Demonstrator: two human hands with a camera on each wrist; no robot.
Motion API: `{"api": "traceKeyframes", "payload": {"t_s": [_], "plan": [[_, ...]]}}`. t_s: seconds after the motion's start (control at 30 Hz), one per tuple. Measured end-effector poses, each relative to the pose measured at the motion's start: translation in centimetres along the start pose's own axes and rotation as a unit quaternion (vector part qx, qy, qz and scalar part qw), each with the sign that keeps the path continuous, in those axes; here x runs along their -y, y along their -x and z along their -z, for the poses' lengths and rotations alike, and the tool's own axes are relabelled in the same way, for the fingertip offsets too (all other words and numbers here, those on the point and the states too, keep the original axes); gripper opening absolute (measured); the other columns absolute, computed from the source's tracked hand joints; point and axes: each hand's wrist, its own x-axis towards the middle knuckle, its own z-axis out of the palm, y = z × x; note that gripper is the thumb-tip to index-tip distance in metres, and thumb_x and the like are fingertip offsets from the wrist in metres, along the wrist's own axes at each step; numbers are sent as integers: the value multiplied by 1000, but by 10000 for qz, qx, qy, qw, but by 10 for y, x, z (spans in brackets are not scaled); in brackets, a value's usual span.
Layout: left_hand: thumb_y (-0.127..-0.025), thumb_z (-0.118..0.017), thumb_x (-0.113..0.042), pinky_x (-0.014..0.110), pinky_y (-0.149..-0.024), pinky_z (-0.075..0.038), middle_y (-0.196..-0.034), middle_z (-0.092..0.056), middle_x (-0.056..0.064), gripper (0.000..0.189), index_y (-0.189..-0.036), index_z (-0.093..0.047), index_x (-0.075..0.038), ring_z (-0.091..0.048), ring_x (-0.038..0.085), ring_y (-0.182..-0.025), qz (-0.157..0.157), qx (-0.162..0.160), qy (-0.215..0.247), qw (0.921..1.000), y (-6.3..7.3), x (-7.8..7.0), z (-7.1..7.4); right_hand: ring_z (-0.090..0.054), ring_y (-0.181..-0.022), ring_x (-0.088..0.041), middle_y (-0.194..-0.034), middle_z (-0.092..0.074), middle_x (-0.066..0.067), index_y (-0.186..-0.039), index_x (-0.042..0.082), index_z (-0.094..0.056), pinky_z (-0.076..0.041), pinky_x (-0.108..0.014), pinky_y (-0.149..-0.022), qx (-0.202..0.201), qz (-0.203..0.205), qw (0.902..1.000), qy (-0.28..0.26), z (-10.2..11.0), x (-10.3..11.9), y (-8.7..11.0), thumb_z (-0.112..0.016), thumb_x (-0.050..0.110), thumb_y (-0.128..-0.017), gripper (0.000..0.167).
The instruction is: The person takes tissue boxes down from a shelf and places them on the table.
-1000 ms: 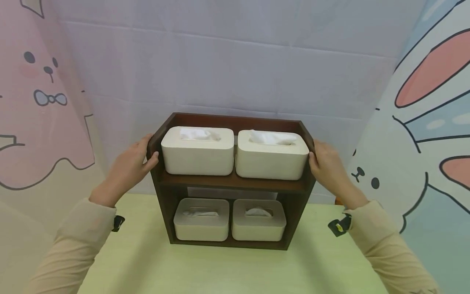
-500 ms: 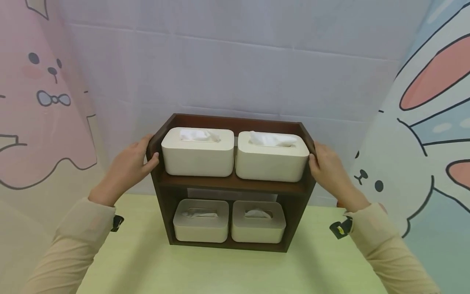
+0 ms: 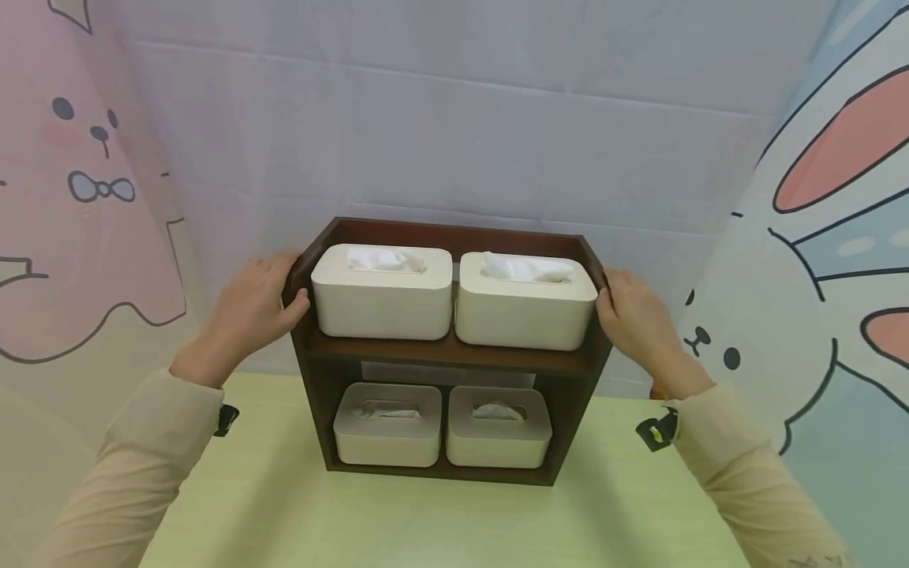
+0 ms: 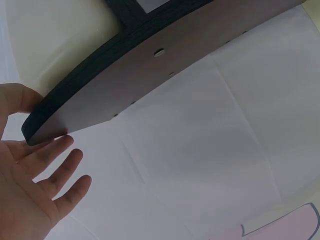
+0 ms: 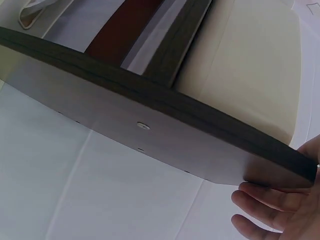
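A dark brown two-tier wooden shelf stands upright on the table. On its upper tier sit two white tissue boxes, a left one and a right one, each with tissue poking from its slot. Two more, a left box and a right box, sit side by side below. My left hand grips the upper left side panel, thumb at the front edge and fingers outside. My right hand holds the opposite panel the same way, its lower fingers spread free in the right wrist view.
The pale yellow-green table extends in front of the shelf and to both sides. A white cloth backdrop hangs close behind. Cartoon-printed cloths flank it, with a pink figure on the left and a rabbit on the right.
My left hand has shifted very slightly upward at the side panel. The right hand keeps its hold, and the shelf and tissue boxes stay in place.
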Motion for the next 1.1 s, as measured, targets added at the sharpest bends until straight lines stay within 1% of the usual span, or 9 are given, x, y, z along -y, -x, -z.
{"api": "traceKeyframes", "payload": {"t_s": [0.13, 0.2, 0.27, 0.33, 0.5, 0.57, 0.8, 0.9, 1.1], "plan": [[-88, -53, -20, 56, -87, -39, -122, -54, 24, 45, -126, -48, 3, -47, 43, -107, -277, -237, -171, 9992, -8, -6, 4, -47, -108, -48, -118, -50, -34, -123, -15, -45, -40, -58, -88, 243, -35, 9997, 90, 4, 2, -6, -33, 8, -94, 39], [-90, -52, -25, 56, -89, -38, -124, -53, 22, 46, -128, -47, 1, -46, 42, -109, -364, -228, -290, 9987, -14, -10, 6, -46, -110, -48, -119, -49, -33, -124, -14, -45, -39, -58, -90, 368, -81, 9992, 122, 6, 2, -9, -31, 9, -94, 40], [-92, -50, -30, 56, -92, -37, -126, -52, 21, 49, -131, -45, -1, -46, 41, -112, -417, -108, -363, 9984, -20, -15, 8, -45, -111, -48, -120, -49, -33, -124, -14, -45, -38, -58, -91, 447, -107, 9988, 151, 6, 1, -13, -30, 8, -94, 40], [-93, -48, -36, 55, -95, -36, -129, -51, 20, 52, -133, -43, -3, -45, 40, -115, -462, 106, -388, 9981, -27, -20, 9, -45, -111, -49, -120, -49, -33, -122, -14, -46, -38, -58, -92, 474, -111, 9986, 206, 7, 1, -16, -29, 8, -93, 41], [-92, -42, -48, 55, -101, -29, -137, -45, 16, 62, -138, -37, -7, -38, 39, -124, -541, 848, -385, 9942, -46, -29, 11, -45, -111, -50, -121, -48, -33, -123, -13, -46, -37, -58, -92, 540, -146, 9978, 349, 6, 0, -20, -29, 10, -93, 42], [-91, -40, -54, 56, -103, -27, -139, -42, 15, 66, -140, -35, -9, -35, 39, -127, -585, 1162, -433, 9906, -53, -32, 10, -44, -112, -49, -123, -48, -32, -123, -13, -46, -36, -58, -93, 507, -172, 9978, 390, 4, -1, -20, -30, 10, -92, 42], [-82, -38, -70, 58, -104, -22, -146, -32, 9, 82, -143, -29, -17, -26, 37, -133, -669, 2123, -506, 9736, -74, -38, -1, -46, -112, -47, -124, -50, -28, -121, -10, -51, -37, -61, -89, 28, 9, 9966, 818, -3, -5, -16, -34, 11, -90, 41], [-79, -41, -72, 60, -104, -20, -147, -31, 10, 85, -144, -28, -18, -24, 37, -134, -623, 2378, -447, 9683, -79, -38, -6, -45, -112, -46, -124, -51, -26, -122, -7, -51, -36, -62, -87, -21, -2, 9944, 1057, -5, -5, -15, -34, 14, -90, 41], [-76, -47, -72, 59, -103, -24, -147, -30, 13, 92, -144, -26, -14, -26, 38, -133, -527, 2679, -310, 9615, -83, -34, -13, -47, -110, -45, -121, -54, -25, -121, -5, -52, -36, -60, -86, -137, 75, 9923, 1225, -7, -3, -15, -35, 14, -89, 41]]}}
